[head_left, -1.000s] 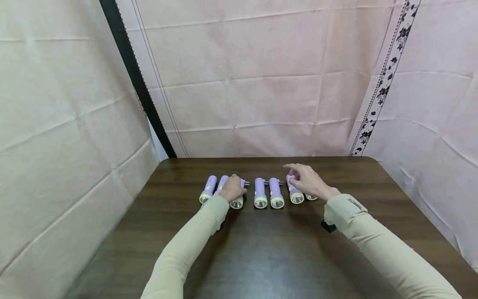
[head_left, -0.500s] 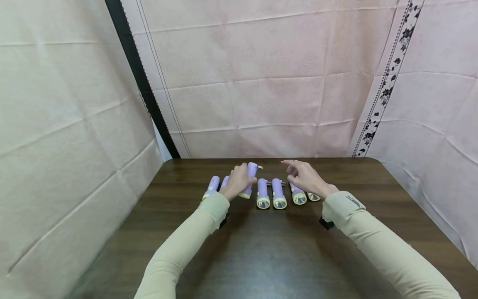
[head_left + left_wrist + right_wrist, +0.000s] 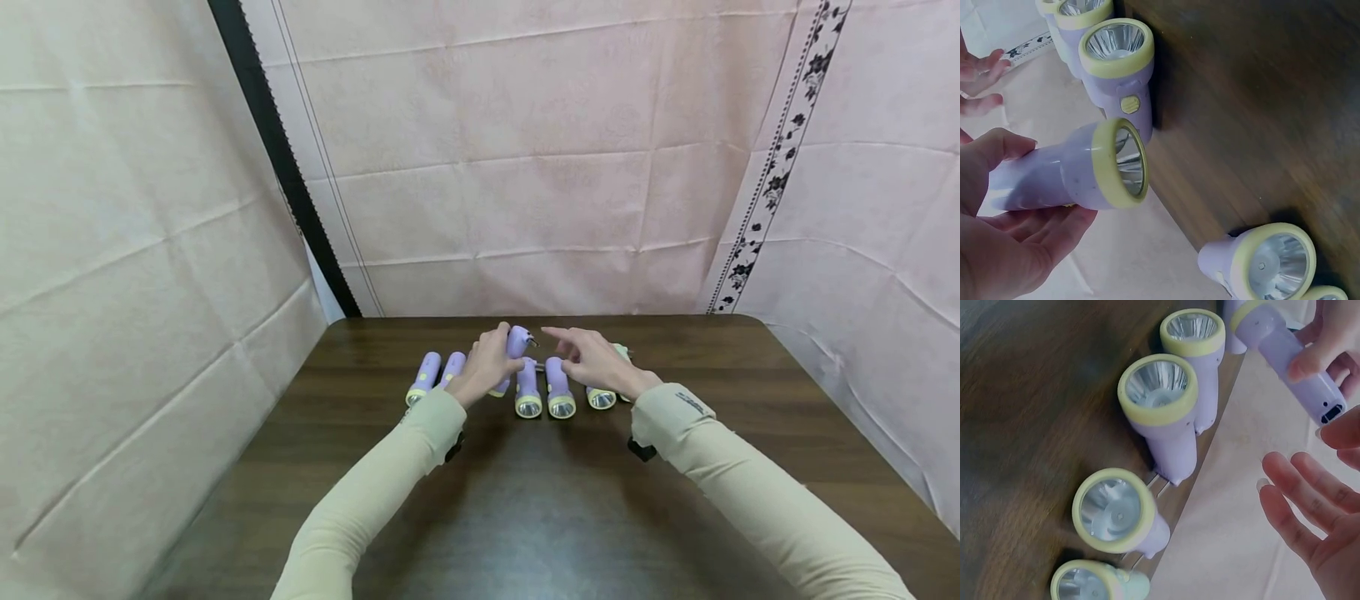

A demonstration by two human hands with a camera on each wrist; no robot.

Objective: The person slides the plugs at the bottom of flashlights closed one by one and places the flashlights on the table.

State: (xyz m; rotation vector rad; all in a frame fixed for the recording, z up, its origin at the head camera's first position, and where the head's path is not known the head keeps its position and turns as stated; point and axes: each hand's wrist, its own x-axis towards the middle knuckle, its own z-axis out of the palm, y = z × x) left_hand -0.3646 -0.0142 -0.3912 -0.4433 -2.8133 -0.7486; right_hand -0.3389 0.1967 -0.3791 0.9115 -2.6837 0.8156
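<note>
Raised off the table, a purple flashlight [image 3: 517,342] with a yellow head ring is gripped around its body by my left hand [image 3: 486,367]. Its lens end tilts down, and small metal prongs show at the tail in the head view. The left wrist view shows my thumb above the flashlight's body [image 3: 1041,175] and fingers beneath. Close to the tail is my right hand [image 3: 596,363], fingers loosely spread and holding nothing. In the right wrist view, its nearest fingertip is beside the flashlight's dark tail slot [image 3: 1332,414]; contact cannot be told.
On the brown table [image 3: 487,500], two purple flashlights lie left, one of them the outer flashlight [image 3: 423,379]. Two more lie centre, including one flashlight [image 3: 559,390] with a silver lens. Right, a purple flashlight [image 3: 601,399] and a pale green flashlight [image 3: 622,352] are partly hidden. Cloth [image 3: 487,167] hangs behind.
My left hand has lifted the purple flashlight from the row and brought it up and right. My right hand has shifted left toward its tail, uncovering part of the green flashlight.
</note>
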